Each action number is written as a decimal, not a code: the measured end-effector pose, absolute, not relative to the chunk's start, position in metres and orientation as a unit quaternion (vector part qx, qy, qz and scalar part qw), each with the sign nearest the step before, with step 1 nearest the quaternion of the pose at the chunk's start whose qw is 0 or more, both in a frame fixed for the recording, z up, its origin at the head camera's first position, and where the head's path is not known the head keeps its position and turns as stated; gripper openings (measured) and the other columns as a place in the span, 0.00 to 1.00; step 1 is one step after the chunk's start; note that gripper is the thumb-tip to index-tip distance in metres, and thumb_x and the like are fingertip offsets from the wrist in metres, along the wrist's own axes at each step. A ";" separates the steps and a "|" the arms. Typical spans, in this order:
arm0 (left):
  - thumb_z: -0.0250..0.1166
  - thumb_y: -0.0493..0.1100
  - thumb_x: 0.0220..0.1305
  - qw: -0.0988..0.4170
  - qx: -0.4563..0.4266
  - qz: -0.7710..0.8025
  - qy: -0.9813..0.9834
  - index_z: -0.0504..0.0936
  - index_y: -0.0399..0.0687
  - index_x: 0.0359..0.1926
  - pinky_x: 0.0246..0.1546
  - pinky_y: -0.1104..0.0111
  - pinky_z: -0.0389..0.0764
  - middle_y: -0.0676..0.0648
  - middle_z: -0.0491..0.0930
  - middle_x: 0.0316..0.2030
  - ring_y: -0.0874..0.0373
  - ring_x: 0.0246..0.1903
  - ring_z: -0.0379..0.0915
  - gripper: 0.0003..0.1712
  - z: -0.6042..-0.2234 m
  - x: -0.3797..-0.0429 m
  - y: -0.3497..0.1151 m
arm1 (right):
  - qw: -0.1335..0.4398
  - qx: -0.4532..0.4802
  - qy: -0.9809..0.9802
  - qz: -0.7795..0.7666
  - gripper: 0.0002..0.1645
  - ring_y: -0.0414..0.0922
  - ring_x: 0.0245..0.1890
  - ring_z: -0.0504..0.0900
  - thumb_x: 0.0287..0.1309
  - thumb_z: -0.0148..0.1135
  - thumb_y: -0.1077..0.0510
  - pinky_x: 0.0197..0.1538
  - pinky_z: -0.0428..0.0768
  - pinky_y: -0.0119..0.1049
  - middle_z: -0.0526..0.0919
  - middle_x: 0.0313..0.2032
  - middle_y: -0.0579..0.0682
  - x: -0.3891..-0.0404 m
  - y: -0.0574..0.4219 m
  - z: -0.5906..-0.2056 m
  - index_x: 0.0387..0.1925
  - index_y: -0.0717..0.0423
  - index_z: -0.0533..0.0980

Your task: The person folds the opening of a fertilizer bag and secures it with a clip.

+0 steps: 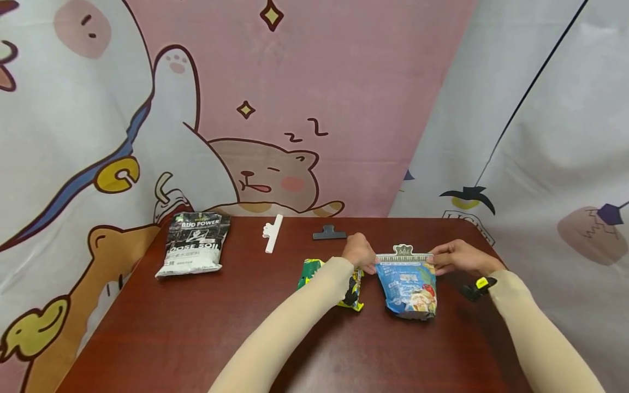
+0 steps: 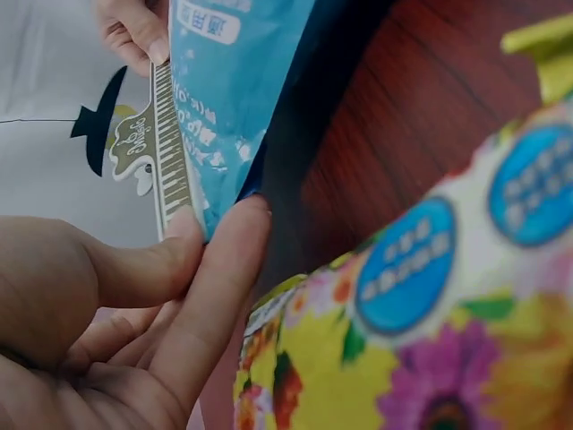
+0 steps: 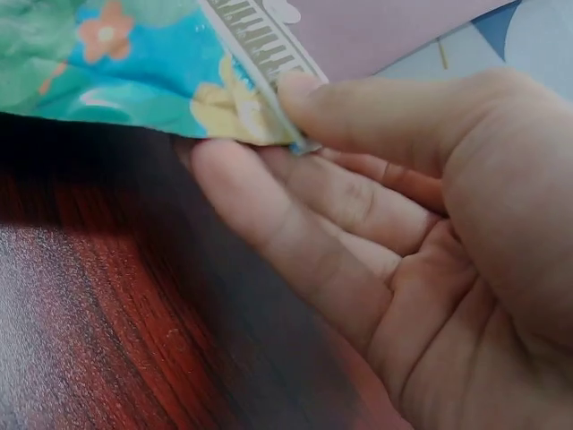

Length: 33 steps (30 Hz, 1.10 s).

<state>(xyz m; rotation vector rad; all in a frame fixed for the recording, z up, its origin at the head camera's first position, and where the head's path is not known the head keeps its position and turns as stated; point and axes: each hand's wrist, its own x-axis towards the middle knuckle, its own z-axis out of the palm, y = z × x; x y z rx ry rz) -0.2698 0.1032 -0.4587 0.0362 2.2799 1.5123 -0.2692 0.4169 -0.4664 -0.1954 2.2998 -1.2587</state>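
A blue bag (image 1: 405, 286) with a colourful printed front stands on the right of the table. Along its top edge lies a piano-patterned clip (image 1: 404, 256) with a "Music" tab, seen closely in the left wrist view. My left hand (image 1: 360, 253) pinches the bag's top left corner at the clip's end, thumb on one side and index finger on the other. At the opposite corner my right hand (image 3: 385, 206) pinches the clip's other end and the bag edge. Beneath my left forearm lies a yellow-green flowered bag (image 2: 430, 331), partly hidden.
On the far left lies a black and white soil bag (image 1: 194, 244). A white clip (image 1: 273, 233) and a dark grey clip (image 1: 329, 233) lie toward the table's back edge. The brown table (image 1: 196, 338) meets a printed cloth backdrop (image 1: 344, 82).
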 end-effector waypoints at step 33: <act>0.75 0.32 0.58 0.141 0.003 0.403 0.904 0.87 0.33 0.44 0.13 0.66 0.81 0.36 0.83 0.32 0.48 0.17 0.85 0.13 -0.462 -0.267 0.119 | 0.194 -0.008 0.930 -0.314 0.19 0.45 0.29 0.86 0.62 0.72 0.50 0.36 0.89 0.41 0.86 0.30 0.53 -0.268 0.391 -0.468 0.35 0.64 0.82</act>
